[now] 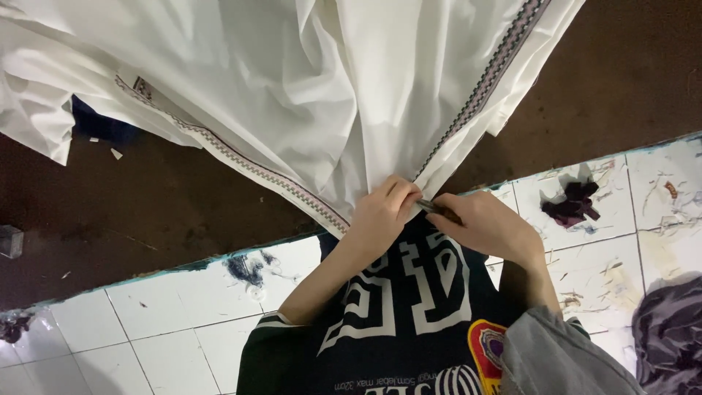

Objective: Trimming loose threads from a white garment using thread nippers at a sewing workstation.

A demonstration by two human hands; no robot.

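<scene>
We look down on a white tiled floor [168, 333] littered with thread scraps, a dark brown surface [146, 212] beyond its edge. A dark maroon fabric scrap [574, 203] lies on a tile at right, a purple-grey cloth heap [669, 329] bunches at lower right.
</scene>
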